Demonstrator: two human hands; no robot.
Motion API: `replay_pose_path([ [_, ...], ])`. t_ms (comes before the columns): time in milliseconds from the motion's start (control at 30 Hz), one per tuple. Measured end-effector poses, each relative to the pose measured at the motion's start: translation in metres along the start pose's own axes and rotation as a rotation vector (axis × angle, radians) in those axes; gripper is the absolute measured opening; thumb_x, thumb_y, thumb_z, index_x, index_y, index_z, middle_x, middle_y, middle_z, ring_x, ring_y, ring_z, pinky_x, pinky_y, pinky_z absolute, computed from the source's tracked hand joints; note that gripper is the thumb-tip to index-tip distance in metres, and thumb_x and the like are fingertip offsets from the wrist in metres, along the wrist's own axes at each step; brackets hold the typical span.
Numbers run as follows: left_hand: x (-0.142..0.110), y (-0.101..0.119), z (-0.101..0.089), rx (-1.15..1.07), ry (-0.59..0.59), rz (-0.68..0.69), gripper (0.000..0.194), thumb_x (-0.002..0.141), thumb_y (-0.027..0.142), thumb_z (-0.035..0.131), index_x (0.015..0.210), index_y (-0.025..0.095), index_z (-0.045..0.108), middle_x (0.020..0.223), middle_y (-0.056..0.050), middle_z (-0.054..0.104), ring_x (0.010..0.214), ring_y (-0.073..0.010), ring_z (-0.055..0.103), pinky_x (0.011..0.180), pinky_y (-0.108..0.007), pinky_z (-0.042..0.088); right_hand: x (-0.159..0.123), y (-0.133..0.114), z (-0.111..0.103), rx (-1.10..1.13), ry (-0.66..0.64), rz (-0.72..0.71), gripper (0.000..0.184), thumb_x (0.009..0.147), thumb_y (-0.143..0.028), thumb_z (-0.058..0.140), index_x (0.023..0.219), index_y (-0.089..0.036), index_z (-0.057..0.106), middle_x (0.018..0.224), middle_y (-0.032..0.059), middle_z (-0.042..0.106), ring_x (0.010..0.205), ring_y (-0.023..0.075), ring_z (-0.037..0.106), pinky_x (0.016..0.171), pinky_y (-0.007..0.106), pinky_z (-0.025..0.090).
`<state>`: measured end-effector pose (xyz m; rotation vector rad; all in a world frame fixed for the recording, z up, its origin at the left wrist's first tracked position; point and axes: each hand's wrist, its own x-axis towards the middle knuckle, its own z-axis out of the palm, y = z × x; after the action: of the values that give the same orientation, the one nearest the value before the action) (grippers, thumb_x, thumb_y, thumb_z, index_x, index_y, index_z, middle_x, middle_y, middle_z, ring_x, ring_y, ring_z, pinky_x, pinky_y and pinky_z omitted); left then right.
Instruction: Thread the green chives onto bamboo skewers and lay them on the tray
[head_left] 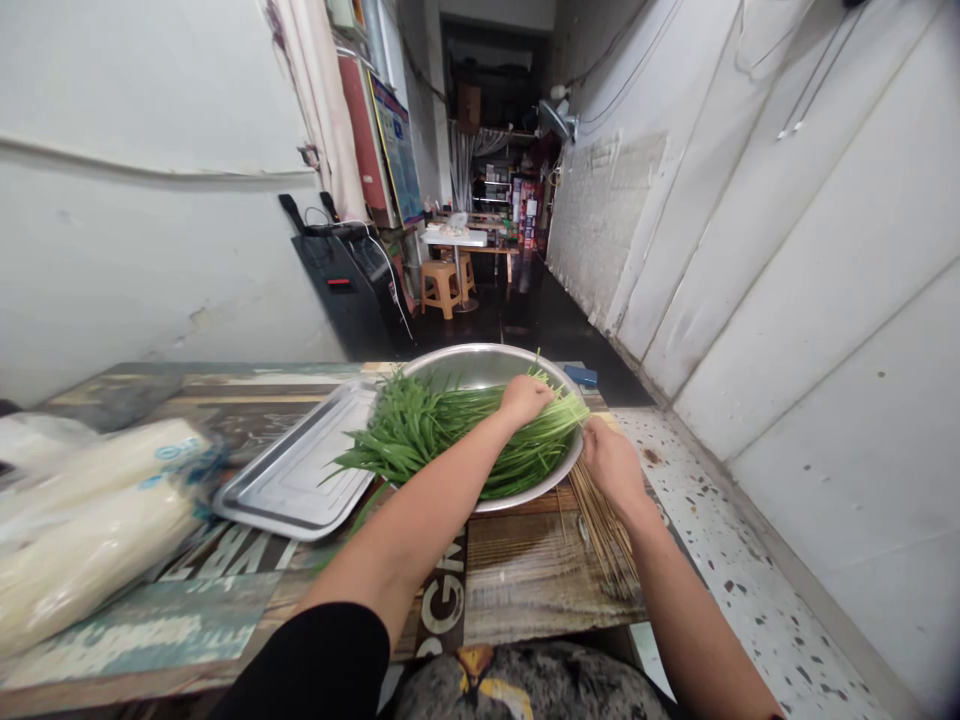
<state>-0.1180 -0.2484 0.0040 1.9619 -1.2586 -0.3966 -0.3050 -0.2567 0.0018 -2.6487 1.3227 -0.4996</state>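
Bench (pixel 525 590): I read a big pale "G" on a dark strip, and further left what looks like "VR".
Plastic bag (pixel 97 530): blue print, illegible to me.
Blue poster (pixel 397 150): too small to read.

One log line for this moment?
left hand: on greens | right hand: by stalk ends | greens: in basin | tray: beside basin
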Motion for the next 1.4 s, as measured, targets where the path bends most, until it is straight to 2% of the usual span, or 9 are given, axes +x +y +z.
replay_pose_path([
  [300,0.001,-0.002,0.0,-0.009,-0.008,0.011,0.02,0.08,0.023,0.064,0.091,0.02,0.079,0.096,-0.003,0.076,0.093,-0.018,0.068,0.08,-0.023,0.048,0.0,-0.002,-0.003,0.004,-0.012,0.008,0.031,0.098,-0.024,0.036,0.114,-0.018,0.062,0.082,0.007,0.07,0.07,0.0187,0.058,0.06,0.027,0.026],
  [633,-0.002,0.004,-0.001,0.131,-0.016,0.08,0.02,0.081,0.022,0.063,0.092,0.021,0.079,0.099,-0.003,0.076,0.095,-0.0185,0.068,0.082,-0.023,0.048,0.001,-0.003,-0.002,0.017,0.013,0.001,0.032,0.098,-0.026,0.034,0.111,-0.018,0.063,0.082,0.0076,0.07,0.068,0.0184,0.058,0.058,0.028,0.024],
  [700,-0.004,0.006,-0.005,0.167,-0.063,0.149,0.024,0.083,0.018,0.059,0.094,0.022,0.079,0.102,-0.003,0.076,0.099,-0.0187,0.067,0.086,-0.024,0.047,0.002,-0.003,0.0,0.013,0.015,0.007,0.032,0.099,-0.027,0.035,0.111,-0.017,0.062,0.081,0.0078,0.069,0.068,0.0184,0.058,0.058,0.028,0.023],
  [800,-0.005,0.006,-0.013,0.167,-0.204,0.225,0.037,0.081,0.006,0.052,0.1,0.025,0.078,0.106,0.0,0.075,0.104,-0.0161,0.065,0.088,-0.02,0.046,0.002,-0.001,0.003,0.014,0.019,0.009,0.032,0.099,-0.027,0.034,0.112,-0.017,0.061,0.08,0.0076,0.069,0.067,0.018,0.057,0.058,0.028,0.023],
  [833,-0.004,0.006,-0.015,0.168,-0.222,0.204,0.041,0.079,0.003,0.052,0.103,0.025,0.077,0.107,0.0,0.075,0.104,-0.0156,0.065,0.088,-0.02,0.046,0.002,0.0,0.004,0.018,0.02,0.004,0.032,0.099,-0.027,0.034,0.111,-0.017,0.061,0.08,0.0075,0.069,0.067,0.0178,0.057,0.058,0.028,0.023],
  [900,-0.003,0.004,-0.018,0.198,-0.163,0.112,0.041,0.079,0.003,0.052,0.107,0.022,0.076,0.108,-0.003,0.074,0.103,-0.0165,0.065,0.088,-0.021,0.046,0.0,0.001,0.006,0.023,0.022,-0.001,0.031,0.099,-0.027,0.034,0.11,-0.017,0.061,0.081,0.0074,0.069,0.068,0.0175,0.057,0.059,0.027,0.024],
  [1000,0.001,0.0,-0.017,0.33,-0.042,0.014,0.026,0.083,0.017,0.058,0.101,0.019,0.077,0.105,-0.009,0.074,0.102,-0.021,0.065,0.09,-0.026,0.046,-0.002,0.002,0.007,0.007,0.017,0.015,0.03,0.099,-0.026,0.034,0.108,-0.017,0.062,0.081,0.0071,0.068,0.066,0.017,0.056,0.059,0.028,0.024],
  [1133,0.005,-0.003,-0.012,0.489,-0.107,-0.038,0.025,0.08,0.035,0.067,0.097,0.021,0.077,0.106,-0.011,0.073,0.101,-0.0243,0.066,0.088,-0.029,0.048,-0.003,0.002,0.007,0.003,0.016,0.021,0.03,0.099,-0.025,0.034,0.106,-0.017,0.062,0.08,0.0069,0.068,0.066,0.0167,0.055,0.059,0.028,0.024],
  [1400,0.006,-0.005,-0.01,0.47,-0.133,-0.099,0.021,0.08,0.032,0.068,0.093,0.019,0.077,0.103,-0.01,0.073,0.096,-0.0225,0.067,0.083,-0.027,0.05,-0.003,0.001,0.004,0.031,0.015,0.009,0.03,0.098,-0.025,0.036,0.109,-0.018,0.062,0.081,0.0067,0.069,0.067,0.0175,0.056,0.059,0.027,0.025],
])
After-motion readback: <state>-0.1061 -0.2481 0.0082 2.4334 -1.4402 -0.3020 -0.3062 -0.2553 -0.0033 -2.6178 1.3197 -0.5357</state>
